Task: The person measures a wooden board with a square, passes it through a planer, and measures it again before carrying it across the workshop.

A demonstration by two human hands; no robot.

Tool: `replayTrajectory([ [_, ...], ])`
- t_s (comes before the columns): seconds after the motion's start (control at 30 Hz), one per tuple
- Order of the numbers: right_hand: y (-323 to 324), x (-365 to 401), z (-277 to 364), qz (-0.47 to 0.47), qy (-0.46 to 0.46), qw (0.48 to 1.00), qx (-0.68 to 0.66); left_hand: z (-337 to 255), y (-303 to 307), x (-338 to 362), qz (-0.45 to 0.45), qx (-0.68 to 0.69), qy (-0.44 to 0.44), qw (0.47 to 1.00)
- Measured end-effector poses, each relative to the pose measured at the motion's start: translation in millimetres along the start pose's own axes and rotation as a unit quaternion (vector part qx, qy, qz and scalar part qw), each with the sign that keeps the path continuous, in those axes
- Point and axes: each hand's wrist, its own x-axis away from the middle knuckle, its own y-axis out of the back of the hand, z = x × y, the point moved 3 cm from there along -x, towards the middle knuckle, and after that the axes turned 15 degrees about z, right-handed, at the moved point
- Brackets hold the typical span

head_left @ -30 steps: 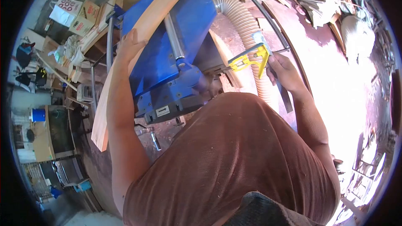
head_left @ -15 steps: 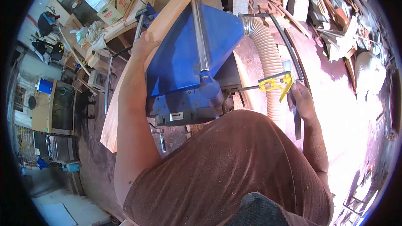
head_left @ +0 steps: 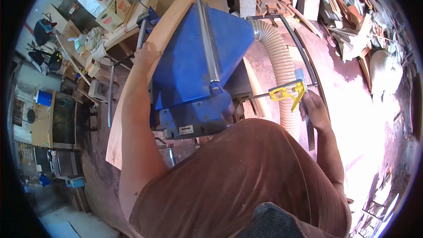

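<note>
Compared with a half second back, the long, pale wooden board [head_left: 169, 22] has slid left a bit, so its far end now sits just beside the tip of the shiny silver metal roller [head_left: 206, 39]. It runs along the left edge of the blue, wedge-shaped metal hood [head_left: 180, 66]. Left hand [head_left: 147, 55] is gripping it, solo, so I'd worry about the board twisting or tipping if that hold slips. Right hand [head_left: 315, 109] is closed around a yellow-headed measuring square [head_left: 300, 93], so it can't help quickly. That square's close to the cream ribbed hose [head_left: 280, 53] too; a careless swing might snag it.
</note>
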Motion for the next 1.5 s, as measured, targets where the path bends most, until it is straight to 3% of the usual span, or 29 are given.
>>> replayTrajectory([
  [0.13,-3,-5,3,0.012,0.021,0.999,0.035,-21,3,0,0.015,-0.104,0.018,0.994],
  [0.2,-3,-5,4,-0.011,0.011,0.999,0.031,-58,23,26,-0.12,-0.091,-0.126,0.981],
  [0.23,-5,-5,8,0.008,0.014,1.0,0.021,-87,32,45,-0.113,-0.093,-0.146,0.978],
  [0.27,-8,-4,12,0.029,0.019,0.999,0.01,-128,35,76,0.003,0.045,-0.25,0.967],
  [0.33,-11,0,22,0.04,0.016,0.999,0.013,-199,24,139,0.201,0.23,-0.409,0.86],
  [0.43,-20,7,38,0.091,0.031,0.995,0.005,-270,-17,209,0.394,0.383,-0.557,0.623],
  [0.47,-21,8,40,0.118,0.043,0.992,-0.005,-288,-30,228,0.428,0.411,-0.554,0.584],
  [0.5,-21,8,36,0.147,0.065,0.986,-0.045,-305,-42,244,0.511,0.412,-0.58,0.481],
  [0.53,-17,8,36,0.142,0.068,0.987,-0.046,-320,-38,275,0.598,0.468,-0.555,0.342],
  [0.57,-15,10,38,0.175,0.1,0.976,-0.076,-337,-38,292,0.62,0.493,-0.553,0.259],
  [0.63,-7,11,35,0.201,0.139,0.963,-0.112,-359,-44,302,0.641,0.509,-0.549,0.17],
  [0.67,-6,12,31,0.195,0.14,0.964,-0.111,-372,-52,294,0.618,0.525,-0.56,0.171],
  [0.77,-1,17,32,0.028,0.12,0.99,-0.062,-394,-59,301,0.467,0.654,-0.529,0.273],
  [0.8,3,21,32,0.027,0.122,0.99,-0.064,-403,-63,306,0.392,0.703,-0.51,0.304],
  [0.83,9,24,31,0.012,0.107,0.994,-0.017,-408,-63,309,0.393,0.701,-0.511,0.306],
  [0.87,15,27,31,-0.003,0.092,0.995,0.031,-414,-60,311,0.34,0.664,-0.556,0.366],
  [0.9,26,36,40,-0.007,0.104,0.988,0.117,-419,-53,315,0.314,0.641,-0.578,0.396],
  [0.93,39,42,36,-0.01,0.107,0.988,0.114,-424,-47,318,0.287,0.616,-0.597,0.425],
  [1.0,71,55,32,-0.072,0.181,0.971,0.135,-425,-23,321,0.12,0.506,-0.623,0.585],
  [1.03,86,66,31,-0.047,0.205,0.977,-0.018,-426,-9,324,0.063,0.451,-0.628,0.631],
  [1.07,100,77,35,-0.02,0.224,0.959,-0.171,-429,-3,323,0.062,0.448,-0.629,0.632],
  [1.1,105,87,41,0.042,0.22,0.955,-0.197,-433,-3,323,0.084,0.379,-0.615,0.686],
  [1.13,106,93,47,0.041,0.22,0.953,-0.203,-437,-6,325,0.109,0.306,-0.596,0.734],
  [1.2,89,99,60,0.108,0.103,0.985,0.089,-443,-8,336,0.113,0.268,-0.603,0.743],
  [1.23,81,99,69,0.062,0.018,0.98,0.189,-444,-11,340,0.121,0.22,-0.596,0.762],
  [1.27,81,96,68,0.057,0.02,0.981,0.183,-445,-13,344,0.128,0.171,-0.589,0.78],
  [1.3,82,92,63,0.044,0.027,0.985,0.164,-443,-13,348,0.132,0.164,-0.592,0.778],
  [1.37,84,91,51,0.041,0.071,0.984,0.157,-437,-16,354,0.305,0.251,-0.557,0.73],
  [1.5,69,101,42,0.029,0.05,0.981,0.185,-424,-17,367,0.353,0.207,-0.552,0.727],
])
